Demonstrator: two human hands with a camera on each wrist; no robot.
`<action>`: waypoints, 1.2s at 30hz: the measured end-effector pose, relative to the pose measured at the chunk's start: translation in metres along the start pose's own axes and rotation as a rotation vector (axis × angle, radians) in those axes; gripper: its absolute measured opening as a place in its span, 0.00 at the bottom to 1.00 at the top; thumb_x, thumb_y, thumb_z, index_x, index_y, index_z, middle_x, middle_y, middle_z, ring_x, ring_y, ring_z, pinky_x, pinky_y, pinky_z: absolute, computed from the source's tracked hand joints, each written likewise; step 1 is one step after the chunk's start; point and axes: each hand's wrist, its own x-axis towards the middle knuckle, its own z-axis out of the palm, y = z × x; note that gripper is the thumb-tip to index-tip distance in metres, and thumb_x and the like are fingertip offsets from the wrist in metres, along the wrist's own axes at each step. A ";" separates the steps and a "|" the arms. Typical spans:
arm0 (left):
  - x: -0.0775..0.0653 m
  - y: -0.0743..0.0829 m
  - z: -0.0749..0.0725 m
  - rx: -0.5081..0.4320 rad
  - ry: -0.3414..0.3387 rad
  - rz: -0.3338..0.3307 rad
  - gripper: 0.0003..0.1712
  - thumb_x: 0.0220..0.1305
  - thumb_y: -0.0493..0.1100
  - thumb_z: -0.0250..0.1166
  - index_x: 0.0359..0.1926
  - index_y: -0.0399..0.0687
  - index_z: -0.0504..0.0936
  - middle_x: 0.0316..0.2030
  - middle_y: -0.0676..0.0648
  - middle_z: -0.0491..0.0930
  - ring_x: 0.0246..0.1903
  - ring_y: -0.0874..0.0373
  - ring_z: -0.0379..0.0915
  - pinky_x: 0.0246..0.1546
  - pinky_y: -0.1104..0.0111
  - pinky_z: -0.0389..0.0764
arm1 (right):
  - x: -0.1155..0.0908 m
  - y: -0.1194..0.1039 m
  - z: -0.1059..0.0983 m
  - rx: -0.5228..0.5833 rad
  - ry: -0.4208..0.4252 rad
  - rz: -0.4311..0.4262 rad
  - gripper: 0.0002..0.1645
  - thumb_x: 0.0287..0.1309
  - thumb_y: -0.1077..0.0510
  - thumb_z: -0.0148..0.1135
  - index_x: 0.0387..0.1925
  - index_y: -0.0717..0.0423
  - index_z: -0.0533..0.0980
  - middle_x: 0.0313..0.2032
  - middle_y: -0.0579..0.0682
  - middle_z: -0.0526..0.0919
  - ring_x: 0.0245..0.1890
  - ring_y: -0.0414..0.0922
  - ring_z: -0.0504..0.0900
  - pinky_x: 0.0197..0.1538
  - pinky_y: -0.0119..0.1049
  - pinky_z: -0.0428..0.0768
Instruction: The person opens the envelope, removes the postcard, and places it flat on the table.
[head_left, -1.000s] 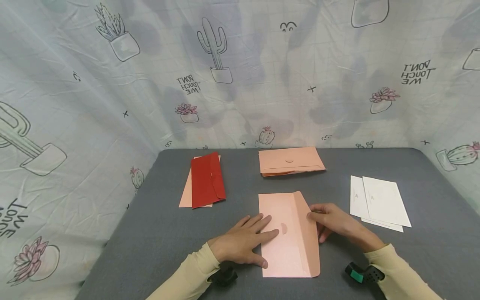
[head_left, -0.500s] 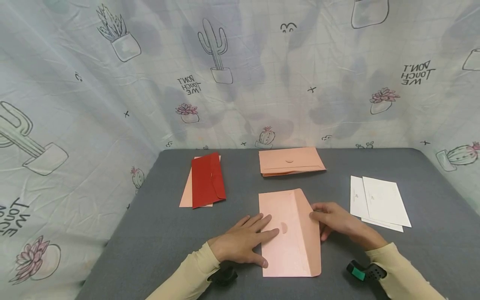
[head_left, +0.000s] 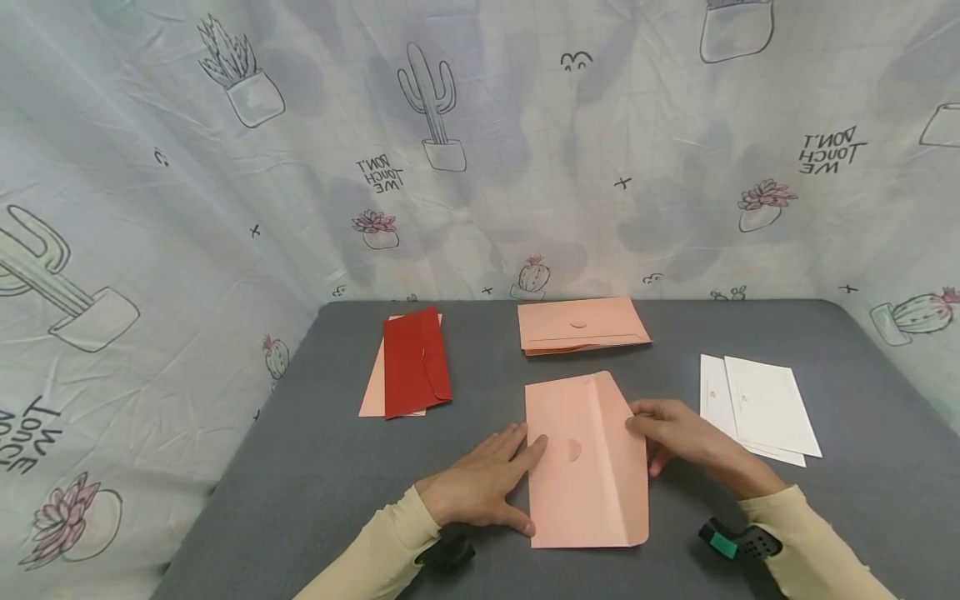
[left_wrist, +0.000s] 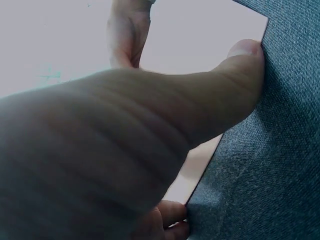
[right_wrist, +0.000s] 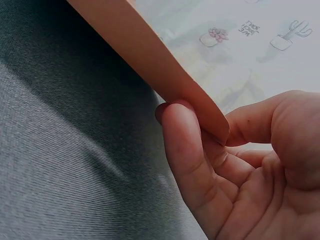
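A pink envelope [head_left: 562, 496] lies before me, its half-moon cut-out upward and its flap at the right raised at a slant. My right hand [head_left: 686, 437] pinches the flap's outer edge; in the right wrist view the thumb and fingers grip the paper [right_wrist: 145, 60] from both sides. My left hand [head_left: 480, 483] is stretched along the envelope's left edge, index finger and thumb touching it. In the left wrist view the thumb [left_wrist: 240, 80] rests at the border of the pale paper [left_wrist: 195, 35], and the palm hides much of it.
Pink envelopes [head_left: 577, 325] are stacked at the back. A red envelope [head_left: 408, 367] overlaps a pink piece [head_left: 372, 396] at the back left. White cards [head_left: 772, 404] lie beside my right wrist. A cactus-print cloth [head_left: 480, 208] hangs behind the grey table [head_left: 337, 483].
The envelope has shifted slightly right and away from me, drawn along by the right hand. The left fingers now lie at its left edge, no longer spread over its surface.
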 end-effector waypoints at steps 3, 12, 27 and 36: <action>0.000 0.000 0.000 0.028 0.002 0.000 0.65 0.49 0.65 0.78 0.81 0.53 0.52 0.81 0.42 0.45 0.81 0.48 0.42 0.80 0.55 0.51 | -0.001 -0.001 -0.003 0.004 0.007 -0.004 0.28 0.74 0.57 0.49 0.64 0.75 0.66 0.33 0.54 0.87 0.23 0.46 0.84 0.30 0.43 0.85; 0.000 0.000 0.000 0.077 -0.003 0.008 0.64 0.50 0.67 0.76 0.79 0.45 0.56 0.81 0.41 0.46 0.81 0.49 0.42 0.80 0.57 0.51 | -0.004 -0.004 -0.008 -0.012 0.036 0.000 0.27 0.74 0.57 0.49 0.64 0.74 0.67 0.35 0.54 0.87 0.25 0.46 0.85 0.30 0.44 0.86; -0.003 0.000 -0.002 0.067 0.020 0.054 0.68 0.49 0.66 0.77 0.81 0.46 0.50 0.81 0.37 0.45 0.81 0.45 0.41 0.79 0.54 0.53 | -0.003 -0.007 -0.013 0.022 0.111 0.025 0.29 0.75 0.53 0.50 0.66 0.71 0.65 0.27 0.50 0.83 0.18 0.45 0.80 0.33 0.42 0.83; -0.003 -0.001 -0.001 0.026 0.044 0.088 0.68 0.48 0.63 0.79 0.81 0.50 0.49 0.80 0.35 0.47 0.80 0.41 0.43 0.78 0.49 0.55 | 0.000 -0.008 -0.015 0.074 0.195 0.023 0.31 0.76 0.52 0.48 0.70 0.69 0.61 0.29 0.50 0.80 0.23 0.45 0.79 0.33 0.42 0.84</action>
